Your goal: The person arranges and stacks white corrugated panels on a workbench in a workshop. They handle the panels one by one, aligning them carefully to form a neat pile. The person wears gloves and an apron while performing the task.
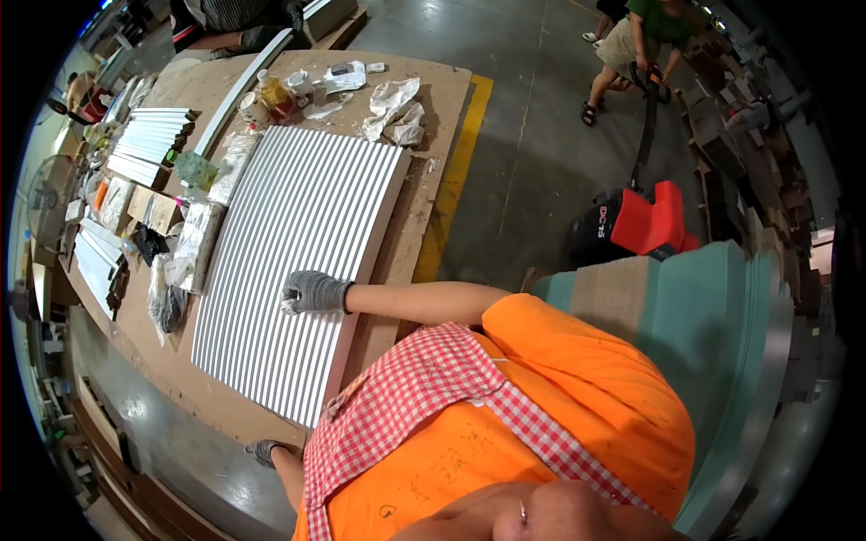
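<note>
A broad row of long white strips, laid side by side, covers the middle of the brown worktable. On their surface, toward the right edge, rests my right hand in a grey knitted glove. Its fingers are curled, and a bit of whitish material shows at them, too small to name. My left hand, also in a grey glove, is off the near corner of the strips, low beside my apron. Its fingers look loosely stretched, with nothing visible in them.
White wrapped bundles and a green-tinted bottle lie left of the strips. An amber bottle and crumpled paper sit at the far end. Right, a person holds a red pallet truck near stacked green sheets.
</note>
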`<state>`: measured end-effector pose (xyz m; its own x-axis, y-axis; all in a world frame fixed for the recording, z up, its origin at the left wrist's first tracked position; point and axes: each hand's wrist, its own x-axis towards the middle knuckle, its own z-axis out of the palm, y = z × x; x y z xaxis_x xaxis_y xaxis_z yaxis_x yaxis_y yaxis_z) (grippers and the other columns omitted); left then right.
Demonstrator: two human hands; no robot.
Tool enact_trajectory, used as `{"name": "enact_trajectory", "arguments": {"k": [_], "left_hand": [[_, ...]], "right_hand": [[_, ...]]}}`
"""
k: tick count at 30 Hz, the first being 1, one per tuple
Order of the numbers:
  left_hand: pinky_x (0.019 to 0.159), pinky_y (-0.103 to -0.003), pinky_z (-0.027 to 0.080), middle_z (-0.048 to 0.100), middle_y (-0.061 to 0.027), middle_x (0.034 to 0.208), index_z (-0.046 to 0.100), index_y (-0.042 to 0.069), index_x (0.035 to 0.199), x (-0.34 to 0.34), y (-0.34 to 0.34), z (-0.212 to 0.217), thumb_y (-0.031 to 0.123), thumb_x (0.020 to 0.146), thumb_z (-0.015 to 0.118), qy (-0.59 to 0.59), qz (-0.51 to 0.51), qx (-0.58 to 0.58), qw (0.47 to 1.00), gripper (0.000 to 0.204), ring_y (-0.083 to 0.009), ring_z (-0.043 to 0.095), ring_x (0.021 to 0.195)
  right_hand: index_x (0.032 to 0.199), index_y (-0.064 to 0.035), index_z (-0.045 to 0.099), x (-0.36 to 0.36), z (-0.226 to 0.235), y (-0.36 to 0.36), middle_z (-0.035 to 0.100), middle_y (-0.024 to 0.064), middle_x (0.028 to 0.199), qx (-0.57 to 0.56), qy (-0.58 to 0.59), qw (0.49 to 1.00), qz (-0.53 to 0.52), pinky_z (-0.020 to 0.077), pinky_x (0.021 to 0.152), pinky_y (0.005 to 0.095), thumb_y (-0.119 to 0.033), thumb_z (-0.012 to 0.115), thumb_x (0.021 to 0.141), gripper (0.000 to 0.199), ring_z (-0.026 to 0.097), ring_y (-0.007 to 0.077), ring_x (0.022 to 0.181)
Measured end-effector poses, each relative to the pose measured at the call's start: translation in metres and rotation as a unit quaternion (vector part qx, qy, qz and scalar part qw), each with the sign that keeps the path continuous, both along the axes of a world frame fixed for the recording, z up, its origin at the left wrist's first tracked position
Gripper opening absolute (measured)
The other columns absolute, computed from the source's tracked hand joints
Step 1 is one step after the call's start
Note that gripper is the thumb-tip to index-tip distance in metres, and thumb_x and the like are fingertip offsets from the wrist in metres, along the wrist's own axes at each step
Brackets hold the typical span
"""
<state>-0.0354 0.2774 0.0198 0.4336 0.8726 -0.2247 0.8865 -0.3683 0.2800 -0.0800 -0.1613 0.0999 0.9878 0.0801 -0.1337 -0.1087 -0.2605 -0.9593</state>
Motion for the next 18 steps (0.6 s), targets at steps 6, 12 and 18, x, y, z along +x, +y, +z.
{"name": "enact_trajectory", "arguments": {"k": [6, 12, 18], "left_hand": [[0.087, -0.043, 0.047, 0.061, -0.0166, 0.115, 0.059, 0.007, 0.119, -0.002, -0.004, 0.014, 0.052, 0.093, 0.028, -0.007, -0.008, -0.013, 1.000, 0.061, -0.0315, 0.059, 0.107], [0.088, -0.044, 0.046, 0.060, -0.0170, 0.119, 0.059, 0.004, 0.119, 0.006, -0.019, 0.020, 0.057, 0.091, 0.024, -0.024, -0.047, -0.055, 0.997, 0.069, -0.0338, 0.058, 0.107], [0.089, -0.046, 0.045, 0.058, -0.0178, 0.122, 0.059, 0.005, 0.118, 0.006, 0.058, -0.046, 0.056, 0.091, 0.024, -0.065, -0.012, -0.072, 0.995, 0.068, -0.0345, 0.057, 0.108]], "right_hand": [[0.062, -0.0101, 0.055, -0.003, -0.018, -0.005, 0.048, 0.0007, 0.051, 0.018, -0.043, 0.993, -0.106, 0.0398, 0.043, 0.0293, -0.020, 0.061, 0.079, 0.021, 0.040, 0.0097, 0.043], [0.096, -0.0031, 0.065, -0.001, -0.061, -0.011, 0.062, 0.0112, 0.079, -0.108, -0.185, 0.965, -0.150, 0.0508, 0.069, 0.0353, -0.028, 0.059, 0.082, 0.029, 0.057, 0.0190, 0.071], [0.090, -0.0048, 0.062, -0.005, -0.042, -0.003, 0.061, 0.0088, 0.086, -0.016, -0.152, 0.981, -0.119, 0.0496, 0.079, 0.0356, -0.024, 0.063, 0.082, 0.021, 0.059, 0.0198, 0.083]]}}
